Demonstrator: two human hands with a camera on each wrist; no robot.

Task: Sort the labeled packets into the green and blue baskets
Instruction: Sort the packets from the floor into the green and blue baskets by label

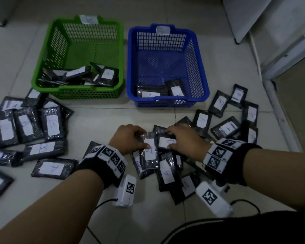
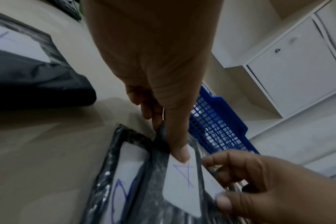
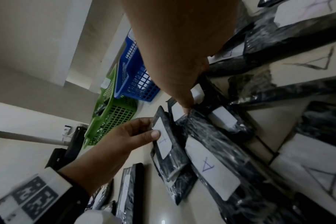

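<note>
Black packets with white lettered labels lie scattered on the tiled floor. My left hand (image 1: 143,140) pinches the top of a packet labelled A (image 1: 149,152), thumb (image 2: 179,153) on its label and fingers behind it. Beside it, my right hand (image 1: 171,138) grips a neighbouring packet (image 1: 165,142) with the thumb on its label; the letter is partly covered. Both packets sit on a heap of packets (image 1: 167,175) in front of me. The green basket (image 1: 42,67) at back left holds several packets. The blue basket (image 1: 202,67) to its right holds a few, labelled A.
More packets lie in a group at left (image 1: 51,126) and in an arc at right (image 1: 225,128). A white cabinet (image 1: 271,23) and a door frame stand at back right. Black cables (image 1: 245,203) trail on the floor near my arms.
</note>
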